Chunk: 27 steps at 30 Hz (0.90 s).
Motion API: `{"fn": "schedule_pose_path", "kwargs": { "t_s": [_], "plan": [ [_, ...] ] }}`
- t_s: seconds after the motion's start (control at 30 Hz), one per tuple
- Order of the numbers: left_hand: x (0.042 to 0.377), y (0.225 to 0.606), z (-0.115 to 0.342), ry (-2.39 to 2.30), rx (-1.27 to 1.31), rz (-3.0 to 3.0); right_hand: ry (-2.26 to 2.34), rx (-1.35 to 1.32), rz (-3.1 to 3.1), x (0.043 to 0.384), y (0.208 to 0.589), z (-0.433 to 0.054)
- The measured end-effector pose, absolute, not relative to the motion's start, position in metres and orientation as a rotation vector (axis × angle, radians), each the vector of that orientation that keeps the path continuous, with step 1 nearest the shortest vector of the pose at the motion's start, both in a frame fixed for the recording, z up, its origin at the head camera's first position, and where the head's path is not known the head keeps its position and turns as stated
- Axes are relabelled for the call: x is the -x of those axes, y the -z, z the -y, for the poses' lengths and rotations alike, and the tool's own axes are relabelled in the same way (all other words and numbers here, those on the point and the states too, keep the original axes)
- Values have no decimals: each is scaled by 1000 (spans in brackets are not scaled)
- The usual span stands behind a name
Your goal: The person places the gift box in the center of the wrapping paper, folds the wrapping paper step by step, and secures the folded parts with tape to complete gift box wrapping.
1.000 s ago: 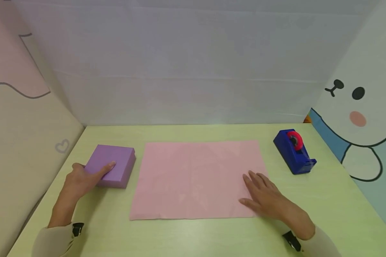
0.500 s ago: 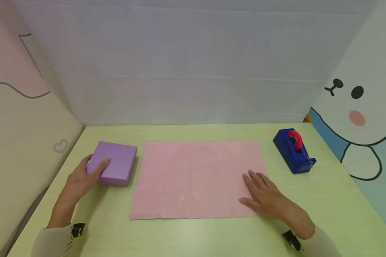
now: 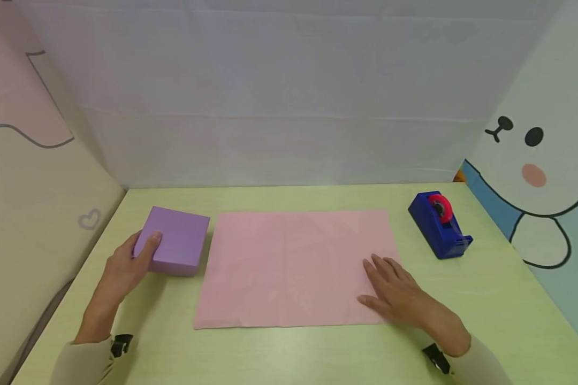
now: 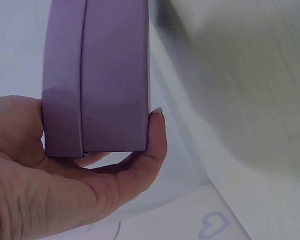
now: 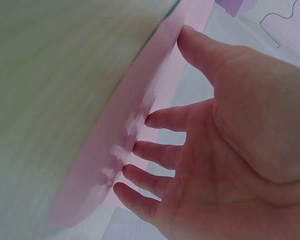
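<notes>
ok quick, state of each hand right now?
Left hand: closed, holding the purple box.
Right hand: open, touching the pink paper.

1. Pale yellow-green table (image 3: 279, 355) with faint wood grain, its far edge meeting the backdrop.
2. Blue desktop tape dispenser (image 3: 435, 232) near the table's far right corner, set at an angle, its cutting end pointing toward the viewer.
3. Red tape roll (image 3: 446, 206) seated upright in the dispenser.
4. Light grey fabric backdrop (image 3: 279, 64) with horizontal creases.
5. Left side panel (image 3: 38, 214), cream below and pink above, divided by a wavy dark line; a lavender heart (image 3: 89, 219) sits low on it.
6. Right side panel (image 3: 554, 69) showing a white cartoon animal face (image 3: 554, 158) with a round pink cheek, above blue.
</notes>
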<state>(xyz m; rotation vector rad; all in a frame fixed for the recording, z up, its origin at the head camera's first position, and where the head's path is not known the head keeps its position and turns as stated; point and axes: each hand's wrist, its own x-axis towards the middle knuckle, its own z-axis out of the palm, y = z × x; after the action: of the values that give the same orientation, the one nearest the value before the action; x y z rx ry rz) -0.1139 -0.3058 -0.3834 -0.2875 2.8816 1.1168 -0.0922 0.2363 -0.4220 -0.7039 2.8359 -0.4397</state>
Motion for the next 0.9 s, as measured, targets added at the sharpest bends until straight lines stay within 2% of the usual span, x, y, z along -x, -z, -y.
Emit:
{"fn": "schedule_pose_path", "kwargs": {
  "t_s": [0.9],
  "plan": [
    [125,381,215,-1195,63,-2824,426,703,-2822,94,423,-237]
  ]
}}
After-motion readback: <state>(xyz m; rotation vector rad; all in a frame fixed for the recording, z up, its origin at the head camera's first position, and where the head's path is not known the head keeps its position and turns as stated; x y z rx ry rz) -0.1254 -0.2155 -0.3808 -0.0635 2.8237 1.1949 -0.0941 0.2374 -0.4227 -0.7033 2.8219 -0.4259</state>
